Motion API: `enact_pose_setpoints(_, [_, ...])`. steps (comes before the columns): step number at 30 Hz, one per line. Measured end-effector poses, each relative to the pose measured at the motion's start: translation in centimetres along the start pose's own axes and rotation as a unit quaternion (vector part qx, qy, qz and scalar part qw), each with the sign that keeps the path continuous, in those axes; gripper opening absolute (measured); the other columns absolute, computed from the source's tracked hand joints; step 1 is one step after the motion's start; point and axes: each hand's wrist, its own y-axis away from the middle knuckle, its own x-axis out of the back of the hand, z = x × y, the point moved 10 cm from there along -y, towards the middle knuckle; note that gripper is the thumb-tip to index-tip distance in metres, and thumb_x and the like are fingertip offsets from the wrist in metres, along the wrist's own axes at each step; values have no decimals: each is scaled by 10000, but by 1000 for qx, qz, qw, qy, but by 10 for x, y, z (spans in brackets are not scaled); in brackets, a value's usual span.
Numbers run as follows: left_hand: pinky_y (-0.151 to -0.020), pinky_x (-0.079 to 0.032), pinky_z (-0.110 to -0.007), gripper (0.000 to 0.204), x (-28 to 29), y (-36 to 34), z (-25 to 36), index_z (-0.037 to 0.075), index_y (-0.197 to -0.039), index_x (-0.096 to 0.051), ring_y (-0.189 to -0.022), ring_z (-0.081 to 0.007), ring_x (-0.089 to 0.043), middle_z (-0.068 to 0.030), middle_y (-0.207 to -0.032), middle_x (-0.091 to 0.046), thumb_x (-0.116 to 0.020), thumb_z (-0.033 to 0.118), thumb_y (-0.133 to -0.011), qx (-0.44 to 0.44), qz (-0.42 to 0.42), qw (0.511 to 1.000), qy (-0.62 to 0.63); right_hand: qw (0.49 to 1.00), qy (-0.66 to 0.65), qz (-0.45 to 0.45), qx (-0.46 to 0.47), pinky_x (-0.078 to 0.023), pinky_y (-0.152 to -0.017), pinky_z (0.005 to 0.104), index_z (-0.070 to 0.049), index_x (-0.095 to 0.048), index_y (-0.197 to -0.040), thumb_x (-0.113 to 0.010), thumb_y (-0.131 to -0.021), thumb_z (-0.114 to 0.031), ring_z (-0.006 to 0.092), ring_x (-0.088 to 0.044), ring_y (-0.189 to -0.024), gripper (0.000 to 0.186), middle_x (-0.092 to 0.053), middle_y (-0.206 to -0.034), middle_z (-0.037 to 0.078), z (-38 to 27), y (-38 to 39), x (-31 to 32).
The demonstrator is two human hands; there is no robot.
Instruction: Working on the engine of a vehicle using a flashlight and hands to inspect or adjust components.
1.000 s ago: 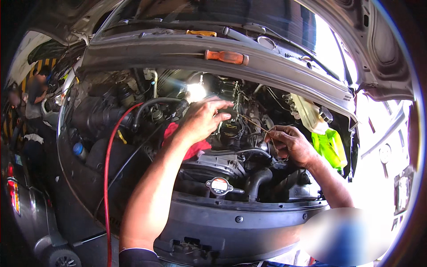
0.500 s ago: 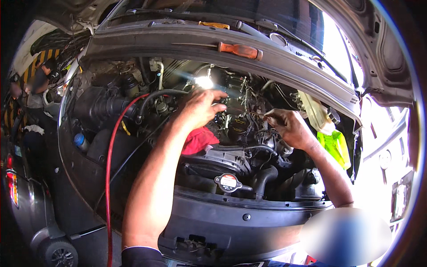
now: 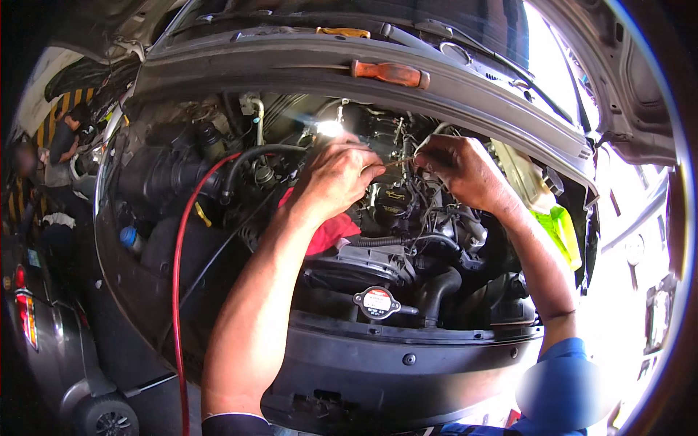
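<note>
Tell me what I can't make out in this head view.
Head view, too small: whether the left hand grips the thin strand held by the right hand.
Head view, covered by the left forearm: part of the red cloth.
Head view, blurred: part of the blue sleeve.

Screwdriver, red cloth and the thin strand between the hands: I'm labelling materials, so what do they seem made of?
The screwdriver's orange handle: probably hard plastic, judging by its smooth, scuffed sheen; slim shank, likely metal.
Red cloth: seemingly fabric, matte, with soft folds.
Thin strand: brownish and slender, possibly metal wire, but too small to tell material or finish.
</note>
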Motion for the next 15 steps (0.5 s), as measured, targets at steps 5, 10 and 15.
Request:
enact_pose_setpoints(5, [-919,-517,-465,240,-5,17,-17,42,-1045,-738,-1026,-352,-674,-168,-1017,-735,-709,247,-923,47,-14,998,-30,995,90,43,29,-529,-770,430,-11,-716,-1012,-648,-911,-105,376,-666,-771,154,-698,-833,213,19,-13,4])
enact_pose_setpoints(10, [-1084,-457,-432,322,-47,50,-58,88,-1175,-727,-1260,-345,-592,-193,-1267,-672,-745,262,-904,240,-321,913,-76,985,164,-43,18,-545,-831,480,-1,-711,-926,-659,-790,-120,409,-672,-904,188,-689,-863,235,40,-37,-43])
enact_pose_setpoints(15, [-1046,-493,-418,246,-46,52,-59,63,-1056,-755,-1225,-326,-622,-181,-1229,-693,-777,184,-842,247,-359,896,-90,978,191,-78,37,-562,-901,477,-12,-733,-994,-673,-775,-167,409,-690,-991,275,-718,-938,234,31,-58,-72])
